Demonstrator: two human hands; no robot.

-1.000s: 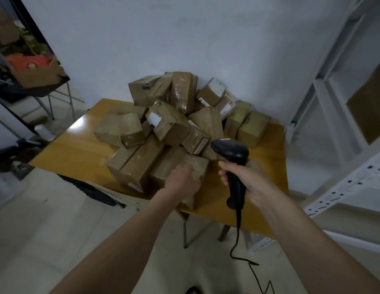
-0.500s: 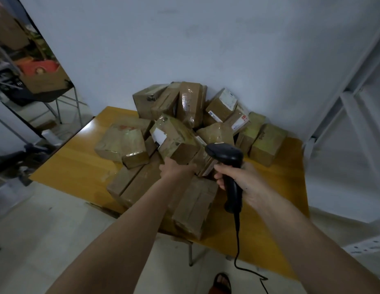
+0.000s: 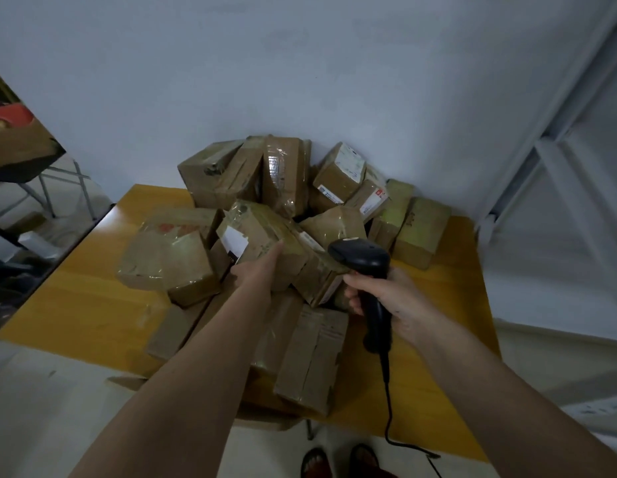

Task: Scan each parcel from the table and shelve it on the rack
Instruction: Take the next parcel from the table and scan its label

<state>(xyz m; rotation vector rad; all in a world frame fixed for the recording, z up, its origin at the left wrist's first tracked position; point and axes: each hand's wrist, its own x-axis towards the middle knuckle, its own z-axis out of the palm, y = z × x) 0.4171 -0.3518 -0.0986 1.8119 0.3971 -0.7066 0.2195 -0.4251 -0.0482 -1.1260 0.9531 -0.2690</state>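
Two hands at work over the parcel pile [image 3: 300, 215] on the table [image 3: 448, 298].
Left hand [image 3: 257, 270] grips a labelled parcel [image 3: 262, 236] (mid-pile, fingers hidden beneath); right hand [image 3: 386, 298] wraps the scanner [image 3: 364, 260].

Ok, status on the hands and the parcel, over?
Left hand reaching onto taped parcel with white label, grip unclear. Right hand holding scanner. Parcel wedged among piled boxes on table.

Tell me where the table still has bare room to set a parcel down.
Bare table runs along the left edge, beside the parcel pile. A second patch lies right, past the scanner. The middle and back are crowded.
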